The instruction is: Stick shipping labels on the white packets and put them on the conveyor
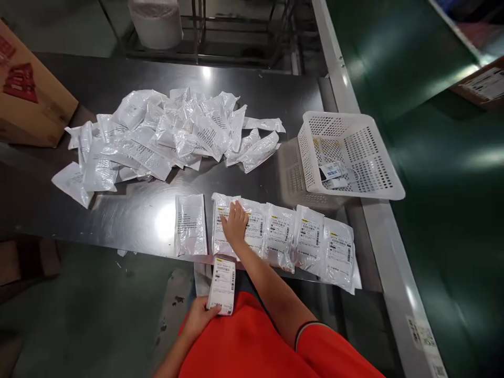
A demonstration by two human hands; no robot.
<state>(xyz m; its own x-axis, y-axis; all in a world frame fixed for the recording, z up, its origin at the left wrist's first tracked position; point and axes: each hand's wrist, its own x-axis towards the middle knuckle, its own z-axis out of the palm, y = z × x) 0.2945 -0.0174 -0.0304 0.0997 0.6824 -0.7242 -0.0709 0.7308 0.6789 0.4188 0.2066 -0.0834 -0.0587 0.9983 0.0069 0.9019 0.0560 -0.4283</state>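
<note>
My left hand (201, 316) grips a stack of shipping labels (223, 283) by its lower edge, just off the front of the table. Flat on a labelled white mailer bag (219, 231), my right hand (235, 224) rests with its fingers stretched out. More labelled mailer bags (279, 233) lie side by side to its right, partly overlapping. Left of my right hand is a mailer bag (191, 226) that shows only printed text and no shipping label. Part of the bag under my right hand is hidden.
A heap of white mailer bags (157, 136) covers the back left of the metal table (137, 220). At the right stands a white plastic basket (354, 191) with small items inside. A cardboard box (35, 100) sits at far left; a green conveyor belt (452, 210) runs along the right.
</note>
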